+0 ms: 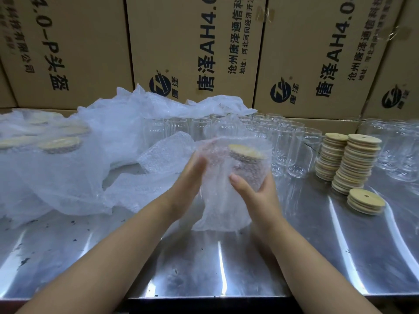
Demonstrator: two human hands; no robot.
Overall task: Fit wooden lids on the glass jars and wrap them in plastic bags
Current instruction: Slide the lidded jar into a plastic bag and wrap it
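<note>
The jar is rigid, fragile glass, and its bubble bag probably slides. The right hand grips its body from 5 o'clock. The left hand presses flat at 9 o'clock.

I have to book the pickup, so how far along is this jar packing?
Far from finished. Done: a few bagged jars with lids lie at the left. In hand: the right hand grips a lidded jar inside a bubble bag while the left hand presses the bag. Left: rows of bare jars at the back and two tall lid stacks.
</note>
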